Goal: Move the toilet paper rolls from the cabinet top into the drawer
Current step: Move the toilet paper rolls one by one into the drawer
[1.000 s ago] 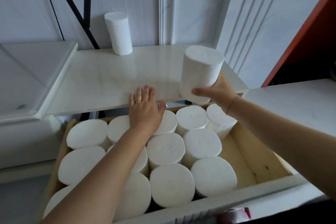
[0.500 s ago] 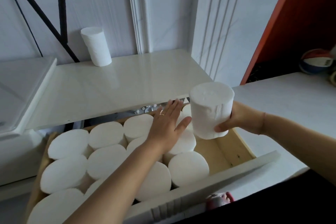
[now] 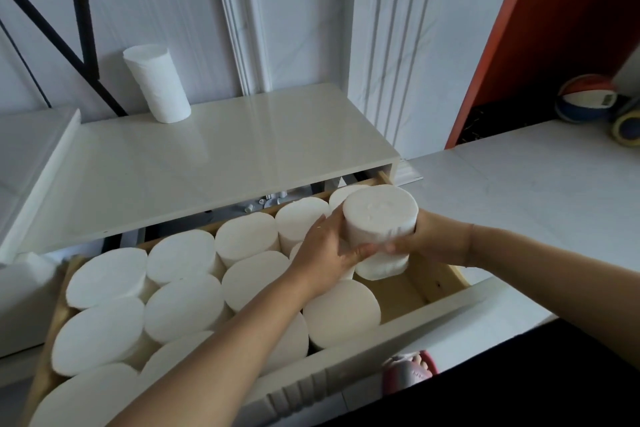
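Both hands hold one white toilet paper roll (image 3: 379,222) upright over the right end of the open wooden drawer (image 3: 446,282). My left hand (image 3: 325,255) grips its left side with the thumb across the front. My right hand (image 3: 429,236) wraps its right side from behind. The roll's bottom hangs just above the bare drawer floor. Several white rolls (image 3: 187,308) stand packed on end in the rest of the drawer. One more roll (image 3: 157,83) stands alone at the back left of the white cabinet top (image 3: 242,152).
A white ledge (image 3: 519,184) runs to the right of the drawer, with a coloured ball (image 3: 585,99) at its far end. Black metal bars (image 3: 83,28) lean against the wall behind the cabinet. A pink slipper (image 3: 408,373) shows below the drawer front.
The held roll has come down from the cabinet edge to the drawer's right end. My left hand left the packed rolls and took hold of the roll's left side.
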Available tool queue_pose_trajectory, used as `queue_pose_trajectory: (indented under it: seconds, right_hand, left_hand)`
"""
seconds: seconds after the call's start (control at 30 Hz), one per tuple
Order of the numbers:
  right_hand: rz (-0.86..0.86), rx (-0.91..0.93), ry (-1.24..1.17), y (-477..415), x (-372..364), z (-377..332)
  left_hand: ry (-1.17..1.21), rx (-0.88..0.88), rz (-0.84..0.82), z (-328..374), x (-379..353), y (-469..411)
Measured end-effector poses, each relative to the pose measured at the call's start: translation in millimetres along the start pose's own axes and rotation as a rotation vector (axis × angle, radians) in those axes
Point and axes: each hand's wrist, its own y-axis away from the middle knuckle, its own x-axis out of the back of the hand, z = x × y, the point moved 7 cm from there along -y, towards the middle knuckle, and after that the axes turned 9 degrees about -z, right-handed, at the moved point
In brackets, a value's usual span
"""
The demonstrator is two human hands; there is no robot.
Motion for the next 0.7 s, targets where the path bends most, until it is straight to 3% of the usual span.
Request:
queue_pose_trajectory:
  seconds: [0.17, 0.57, 0.7]
  right_hand:
    - [0.078, -0.074, -0.276, 2, -2, 9]
    - [0.043, -0.120, -0.365, 2, -1, 15]
    - [0.108, -0.156, -0.370, 1, 2, 23]
  left_hand:
    - [-0.111, -0.004, 0.080, -3, 3, -1]
    - [-0.242, 0.038, 0.044, -8, -1, 1]
    - [-0.229, 0.023, 0.041, -5, 0, 2]
